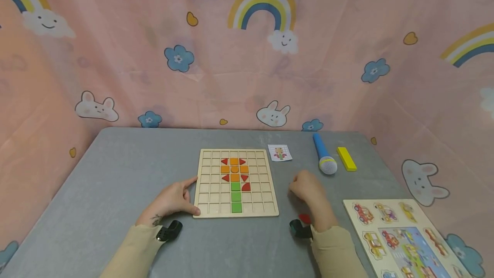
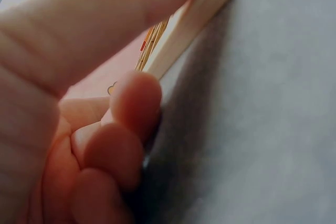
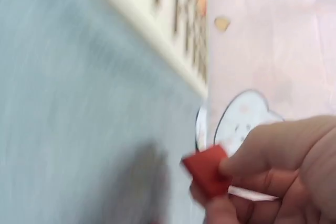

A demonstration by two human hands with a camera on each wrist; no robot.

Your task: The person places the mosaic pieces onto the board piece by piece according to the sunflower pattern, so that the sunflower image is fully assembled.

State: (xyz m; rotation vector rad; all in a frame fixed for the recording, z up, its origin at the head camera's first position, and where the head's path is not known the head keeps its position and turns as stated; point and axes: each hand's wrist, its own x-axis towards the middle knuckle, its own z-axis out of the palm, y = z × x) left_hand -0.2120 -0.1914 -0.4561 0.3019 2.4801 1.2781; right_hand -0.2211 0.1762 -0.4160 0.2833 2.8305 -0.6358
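Note:
A square wooden grid board (image 1: 210,209) lies on the table with orange, green and red tiles in several cells, one of them a red quarter-circle tile (image 1: 245,187). My left hand (image 1: 171,199) touches the board's left side, thumb at the near corner and index finger stretched farther up; its other fingers are curled in the left wrist view. To the right of the board, my right hand (image 1: 307,187) is raised over the table. Between its thumb and fingers it pinches a red tile (image 3: 209,170), whose full outline is partly covered. Another red piece (image 1: 304,218) lies beside the right wrist.
A small picture card (image 1: 279,153) lies by the board's far right corner. Farther right are a blue toy microphone (image 1: 325,158) and a yellow block (image 1: 346,159). A vehicle puzzle board (image 1: 372,222) occupies the near right. Patterned pink cloth (image 1: 216,89) hangs behind the table.

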